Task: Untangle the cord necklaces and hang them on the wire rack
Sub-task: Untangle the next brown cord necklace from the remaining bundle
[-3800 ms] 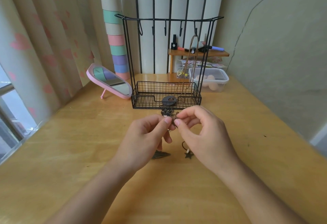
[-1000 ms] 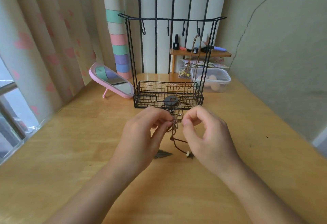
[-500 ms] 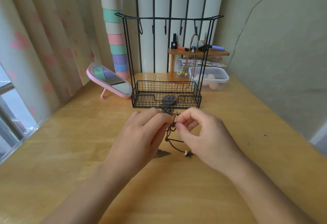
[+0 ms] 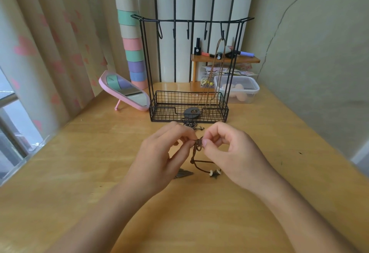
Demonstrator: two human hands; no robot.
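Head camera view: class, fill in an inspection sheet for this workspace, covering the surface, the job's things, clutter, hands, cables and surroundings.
Surface: wooden table, a few dark specks on the right.
Job's things: tangled cords held above the table; feather pendant and star pendant resting on it; wire rack behind; one necklace hangs from its rightmost hook.
Clutter: pink mirror, plastic box, small shelf with cosmetics.
Grippers: left hand and right hand both pinch the cords with their fingers.
Cables: nothing seen.
Surroundings: curtain on the left, cracked wall on the right.
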